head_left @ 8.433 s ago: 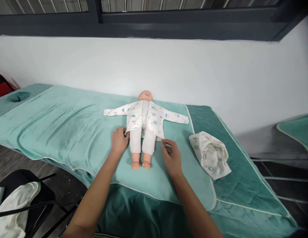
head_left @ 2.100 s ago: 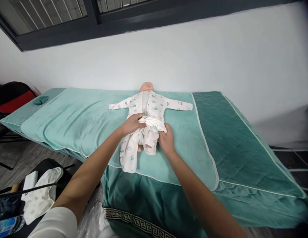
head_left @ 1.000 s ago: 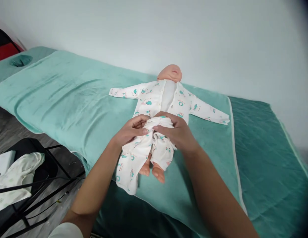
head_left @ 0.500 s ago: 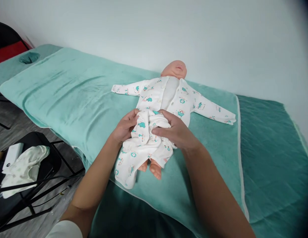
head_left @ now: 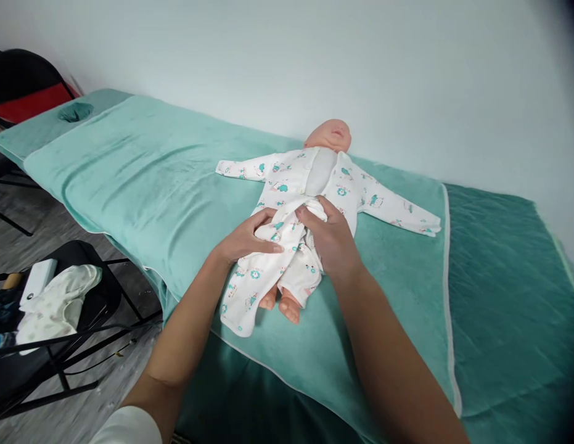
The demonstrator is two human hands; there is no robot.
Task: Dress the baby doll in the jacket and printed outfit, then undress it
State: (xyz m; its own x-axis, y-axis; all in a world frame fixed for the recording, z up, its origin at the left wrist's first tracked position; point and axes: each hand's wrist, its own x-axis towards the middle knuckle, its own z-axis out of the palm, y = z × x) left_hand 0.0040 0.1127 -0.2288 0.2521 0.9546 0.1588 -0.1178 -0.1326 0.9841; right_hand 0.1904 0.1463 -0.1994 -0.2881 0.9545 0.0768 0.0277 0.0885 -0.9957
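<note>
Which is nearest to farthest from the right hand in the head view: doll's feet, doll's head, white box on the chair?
From the right hand:
1. Doll's feet, just below and to its left, poking out of the printed trousers.
2. Doll's head, above it, by the wall.
3. White box, far left, on the black chair off the bed.

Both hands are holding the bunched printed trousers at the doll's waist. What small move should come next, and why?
Probably draw the waistband up a little more and smooth it flat. The left hand and right hand both grip the printed trousers, bunched at the doll's waist, and one trouser leg lies loose beside the bare feet.
</note>
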